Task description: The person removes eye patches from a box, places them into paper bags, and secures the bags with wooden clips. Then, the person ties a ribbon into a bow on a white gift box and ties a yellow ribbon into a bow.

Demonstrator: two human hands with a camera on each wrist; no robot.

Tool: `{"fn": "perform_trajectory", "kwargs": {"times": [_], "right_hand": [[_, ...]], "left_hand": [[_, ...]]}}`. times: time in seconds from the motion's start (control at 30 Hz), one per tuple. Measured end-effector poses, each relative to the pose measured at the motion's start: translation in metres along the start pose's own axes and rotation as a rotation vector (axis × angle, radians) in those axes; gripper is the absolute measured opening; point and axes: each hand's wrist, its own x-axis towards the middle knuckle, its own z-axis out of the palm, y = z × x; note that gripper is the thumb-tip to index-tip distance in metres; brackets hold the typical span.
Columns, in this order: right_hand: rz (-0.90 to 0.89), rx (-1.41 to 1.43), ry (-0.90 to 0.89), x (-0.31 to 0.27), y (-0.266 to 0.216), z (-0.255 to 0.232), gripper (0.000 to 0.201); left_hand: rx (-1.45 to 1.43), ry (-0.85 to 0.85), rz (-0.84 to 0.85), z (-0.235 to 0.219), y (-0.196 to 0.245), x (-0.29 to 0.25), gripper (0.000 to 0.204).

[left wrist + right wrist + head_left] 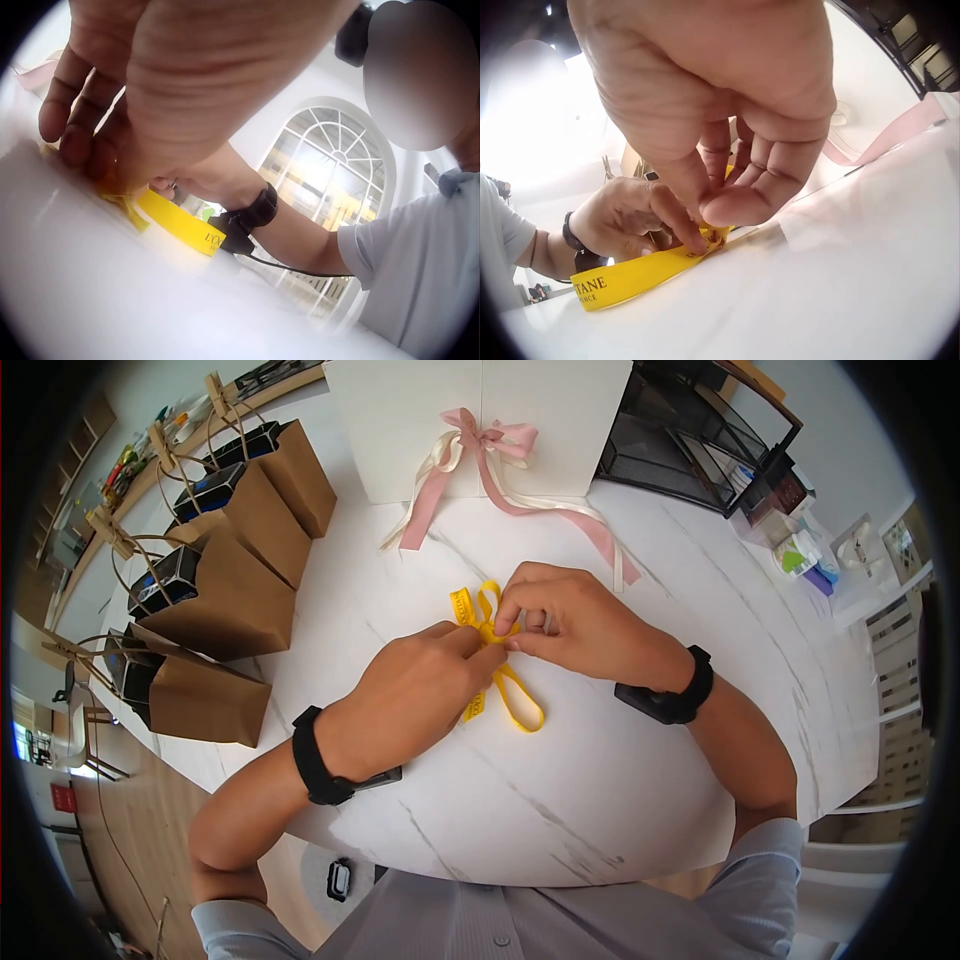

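Observation:
A yellow ribbon (461, 607) with dark printed lettering lies on the white table, tied into a bow shape with loops and tails spreading from a middle knot. My left hand (415, 685) pinches the ribbon at the left of the knot. From the other side, my right hand (585, 622) has thumb and index finger together on the ribbon at the knot. The right wrist view shows a printed tail of the ribbon (641, 277) running out beneath both hands. In the left wrist view, my fingers partly hide the knot.
Several brown paper bags (225, 600) with clothespins on their handles stand along the left. At the back is a white box (400, 430) with a pink and cream bow (490, 440), its tails trailing onto the table (640, 800). A black mesh organizer (680, 440) stands back right.

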Motion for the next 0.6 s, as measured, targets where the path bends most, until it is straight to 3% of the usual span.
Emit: {"fn": "perform_trajectory", "kwargs": {"times": [0.07,0.2,0.27,0.37,0.6], "right_hand": [[-0.146,-0.126,-0.024,0.001,0.002,0.004,0.007],[-0.255,-0.28,-0.028,0.001,0.007,0.004,0.005],[-0.31,-0.767,0.034,-0.001,0.009,0.003,0.006],[-0.365,-0.907,0.024,0.001,0.011,0.007,0.008],[-0.507,-0.986,0.028,-0.004,0.01,0.013,0.011]], "left_hand": [[0.032,-0.015,-0.003,-0.002,0.001,-0.001,0.029],[0.078,-0.031,0.012,-0.002,0.003,-0.005,0.029],[0.166,-0.079,0.005,-0.006,0.005,-0.006,0.03],[0.176,0.002,0.04,-0.002,0.003,-0.009,0.03],[0.174,-0.023,0.025,-0.004,0.005,-0.01,0.03]]}}
